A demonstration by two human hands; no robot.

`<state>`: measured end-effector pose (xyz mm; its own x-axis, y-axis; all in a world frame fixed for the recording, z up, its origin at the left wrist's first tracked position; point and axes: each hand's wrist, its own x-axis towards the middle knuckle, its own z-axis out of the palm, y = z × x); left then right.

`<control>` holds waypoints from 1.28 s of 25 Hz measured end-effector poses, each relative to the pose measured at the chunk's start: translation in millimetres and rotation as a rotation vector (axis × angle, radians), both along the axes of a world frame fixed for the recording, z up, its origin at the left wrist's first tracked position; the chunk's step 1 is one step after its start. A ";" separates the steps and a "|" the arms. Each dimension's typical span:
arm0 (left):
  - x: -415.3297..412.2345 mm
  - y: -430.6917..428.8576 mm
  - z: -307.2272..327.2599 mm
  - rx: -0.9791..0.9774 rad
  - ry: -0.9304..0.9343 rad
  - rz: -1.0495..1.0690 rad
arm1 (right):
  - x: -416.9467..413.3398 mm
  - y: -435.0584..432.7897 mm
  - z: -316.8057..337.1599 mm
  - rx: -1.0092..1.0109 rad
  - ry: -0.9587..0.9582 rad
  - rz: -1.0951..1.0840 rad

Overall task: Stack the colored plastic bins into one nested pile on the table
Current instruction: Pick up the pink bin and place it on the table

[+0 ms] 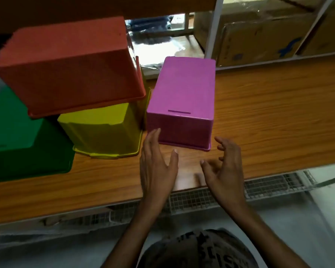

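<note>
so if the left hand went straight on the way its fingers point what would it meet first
The upturned pink plastic bin: the left hand points straight fingers at its near wall by the left corner. Fingertips look almost on it, but depth is unclear.

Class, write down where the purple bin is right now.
In the head view, the purple bin lies upside down on the table, just right of the yellow bin and just beyond the left hand and right hand.
</note>
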<state>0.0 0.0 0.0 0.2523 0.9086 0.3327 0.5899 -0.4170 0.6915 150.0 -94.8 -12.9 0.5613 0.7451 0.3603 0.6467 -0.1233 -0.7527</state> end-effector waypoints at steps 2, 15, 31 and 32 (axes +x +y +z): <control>2.5 16.4 -5.1 -0.054 -0.022 0.037 | 5.2 13.3 -1.9 -0.027 0.015 -0.030; 23.5 45.6 -12.8 -0.255 -0.230 -0.007 | 51.9 26.0 1.3 -0.271 0.115 0.083; 75.2 69.9 77.0 0.008 -0.425 -0.266 | 150.0 51.6 141.1 0.608 0.099 -0.433; 76.3 72.6 71.6 0.060 -0.370 -0.268 | 157.6 50.5 147.6 0.604 0.142 -0.443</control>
<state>76.3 72.6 71.6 0.3301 0.8039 0.4948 0.1741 -0.5670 0.8051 307.6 -44.3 134.7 0.8333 0.1358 0.5359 0.5247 0.1110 -0.8440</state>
